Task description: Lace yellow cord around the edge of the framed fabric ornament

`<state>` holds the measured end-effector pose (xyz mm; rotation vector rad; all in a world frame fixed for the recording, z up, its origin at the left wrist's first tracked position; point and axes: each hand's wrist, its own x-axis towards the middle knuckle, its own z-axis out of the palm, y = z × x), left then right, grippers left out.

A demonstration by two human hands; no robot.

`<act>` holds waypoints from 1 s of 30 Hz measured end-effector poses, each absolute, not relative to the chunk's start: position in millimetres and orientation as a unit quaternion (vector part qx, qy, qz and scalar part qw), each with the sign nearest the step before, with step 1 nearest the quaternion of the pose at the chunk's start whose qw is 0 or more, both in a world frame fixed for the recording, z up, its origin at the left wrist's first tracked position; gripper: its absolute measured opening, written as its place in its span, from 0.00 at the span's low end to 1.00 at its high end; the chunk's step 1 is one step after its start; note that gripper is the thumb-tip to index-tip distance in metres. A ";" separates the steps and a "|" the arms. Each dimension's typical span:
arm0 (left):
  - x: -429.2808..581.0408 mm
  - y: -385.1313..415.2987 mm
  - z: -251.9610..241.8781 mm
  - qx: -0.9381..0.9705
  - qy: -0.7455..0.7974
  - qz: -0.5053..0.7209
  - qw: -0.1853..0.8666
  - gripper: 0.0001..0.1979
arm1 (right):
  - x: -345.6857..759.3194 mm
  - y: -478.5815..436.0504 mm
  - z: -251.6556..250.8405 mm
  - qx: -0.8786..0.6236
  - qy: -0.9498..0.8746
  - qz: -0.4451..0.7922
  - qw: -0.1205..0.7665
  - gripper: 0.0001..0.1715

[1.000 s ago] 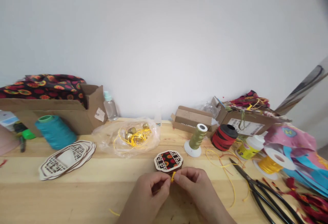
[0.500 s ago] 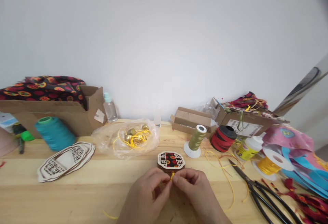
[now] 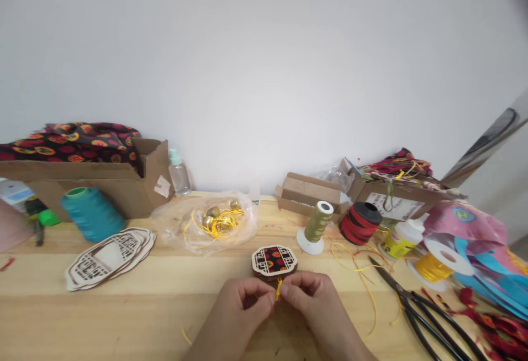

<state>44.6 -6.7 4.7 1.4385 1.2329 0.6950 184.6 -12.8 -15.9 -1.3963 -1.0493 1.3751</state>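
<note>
Close to the table's front, my left hand (image 3: 250, 306) and my right hand (image 3: 310, 299) meet with thumbs and forefingers pinched on a short knotted yellow cord (image 3: 279, 288). The cord comes off the near edge of a small wooden ornament (image 3: 274, 261), which has a pale fretwork frame around black and red patterned fabric. The ornament lies flat just beyond my fingertips. A loose yellow cord end (image 3: 186, 335) shows left of my left wrist. My fingers partly hide the knot.
Black scissors (image 3: 406, 295) lie right of my hands, near a yellow cord spool (image 3: 438, 264), glue bottle (image 3: 402, 239) and olive thread spool (image 3: 317, 226). A plastic bag with bells (image 3: 214, 223) lies behind. Left are stacked wooden frames (image 3: 109, 259) and a teal thread cone (image 3: 93, 213).
The ornament has turned slightly and shifted a little left. More of the knotted cord shows between my fingertips. My left hand's fingers have curled slightly; both hands keep their pinch.
</note>
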 end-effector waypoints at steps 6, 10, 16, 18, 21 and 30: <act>44.8 -5.7 3.9 0.591 0.518 0.295 0.543 0.11 | 184.1 -12.2 -17.1 -0.575 -0.404 0.571 0.424 0.15; 45.6 -5.8 1.7 0.591 0.524 0.289 0.541 0.12 | 183.8 -12.9 -10.8 -0.566 -0.425 0.571 0.416 0.16; 46.2 -8.3 0.3 0.600 0.527 0.288 0.529 0.14 | 182.8 -14.4 -5.2 -0.573 -0.450 0.544 0.417 0.14; 46.3 -10.0 2.2 0.608 0.525 0.293 0.518 0.13 | 182.6 -14.0 -6.0 -0.576 -0.453 0.539 0.415 0.13; 47.1 -11.6 5.2 0.613 0.523 0.304 0.508 0.13 | 181.6 -13.5 -7.3 -0.578 -0.444 0.543 0.417 0.11; 51.0 -7.6 1.4 0.498 0.557 0.325 0.580 0.13 | 178.5 -14.4 -12.2 -0.531 -0.387 0.592 0.467 0.11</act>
